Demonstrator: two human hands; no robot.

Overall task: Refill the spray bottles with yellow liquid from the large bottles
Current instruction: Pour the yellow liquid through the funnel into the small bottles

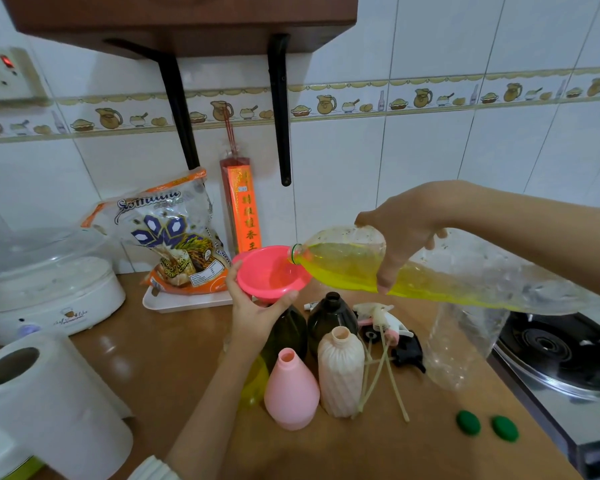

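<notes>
My right hand (pixel 400 233) grips a large clear bottle (pixel 440 271) tipped on its side, half full of yellow liquid, its mouth over a pink funnel (pixel 271 273). My left hand (pixel 253 310) holds the funnel from below, on top of a dark spray bottle (pixel 284 336) with yellow liquid in its base. Beside it stand a second dark bottle (pixel 331 317), a pink bottle (pixel 291 393) and a ribbed cream bottle (pixel 341 372), all without caps. Spray heads with tubes (pixel 387 323) lie behind them.
An empty clear large bottle (pixel 461 344) stands right of the spray heads. Two green caps (pixel 487 426) lie on the brown counter (pixel 174 358). A gas stove (pixel 555 351) is at right, a paper roll (pixel 45 403) and white steamer (pixel 45 282) at left, a rice bag (pixel 174 237) behind.
</notes>
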